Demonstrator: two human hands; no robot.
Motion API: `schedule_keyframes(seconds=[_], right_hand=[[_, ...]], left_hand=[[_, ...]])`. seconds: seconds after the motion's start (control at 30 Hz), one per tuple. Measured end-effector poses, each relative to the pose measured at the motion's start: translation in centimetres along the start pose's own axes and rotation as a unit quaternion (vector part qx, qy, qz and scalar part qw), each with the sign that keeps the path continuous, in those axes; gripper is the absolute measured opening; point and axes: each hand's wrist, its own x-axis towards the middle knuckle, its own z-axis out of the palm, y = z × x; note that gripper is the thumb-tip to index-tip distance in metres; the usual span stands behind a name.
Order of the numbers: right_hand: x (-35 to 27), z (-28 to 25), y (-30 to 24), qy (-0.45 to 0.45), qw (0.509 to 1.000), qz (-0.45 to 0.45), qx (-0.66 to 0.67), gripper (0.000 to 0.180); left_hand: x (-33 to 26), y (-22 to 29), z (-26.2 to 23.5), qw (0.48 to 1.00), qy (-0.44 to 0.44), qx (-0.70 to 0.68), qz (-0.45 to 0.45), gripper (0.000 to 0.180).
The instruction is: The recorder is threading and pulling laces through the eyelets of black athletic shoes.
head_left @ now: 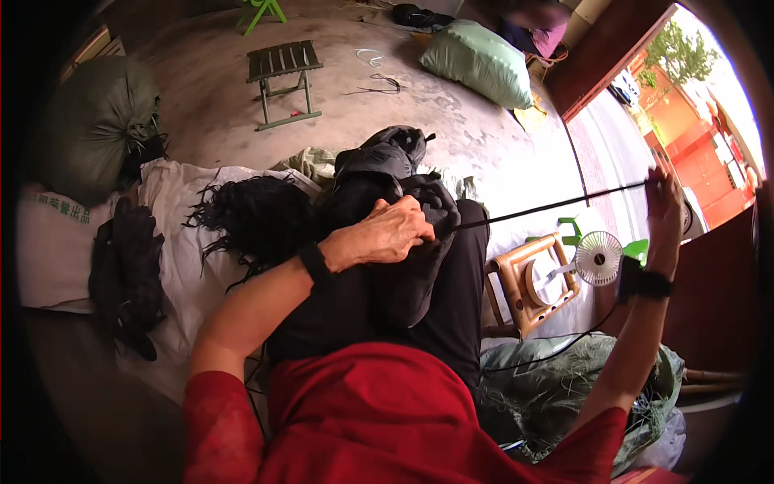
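Black strand (556, 202) stretched taut from dark bundle (407, 242) on my lap; left hand (387, 234) clenched on bundle, right hand (663, 202) pinching strand's far end, above small fan (598, 258).

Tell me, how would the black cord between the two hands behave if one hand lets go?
The black cord looks thin and runs straight only because the left hand and right hand pull it taut, so it would probably go limp. It seems light.

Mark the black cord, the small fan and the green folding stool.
black cord (556, 204), head view, on the taut middle stretch between the hands.
small fan (599, 258), head view, on its round grille.
green folding stool (284, 59), head view, on the slatted seat.
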Motion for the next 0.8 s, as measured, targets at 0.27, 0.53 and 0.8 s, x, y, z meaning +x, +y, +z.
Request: schedule_keyframes(seconds=[0.27, 0.53, 0.8], right_hand=[[-0.8, -6.8, 3.4, -0.048, 0.966, 0.088, 0.237, 0.023], [-7.5, 8.2, 6.2, -0.122, 0.963, 0.186, 0.149, 0.035], [-7.8, 13.8, 3.9, -0.147, 0.971, 0.186, -0.040, 0.037]], left_hand=[[1.6, 0.3, -1.9, 0.986, -0.072, -0.120, -0.087, 0.019], [-0.2, -0.2, -3.0, 0.939, -0.064, -0.322, -0.099, 0.021], [0.6, 3.3, 1.1, 0.967, 0.148, -0.130, -0.164, 0.015]])
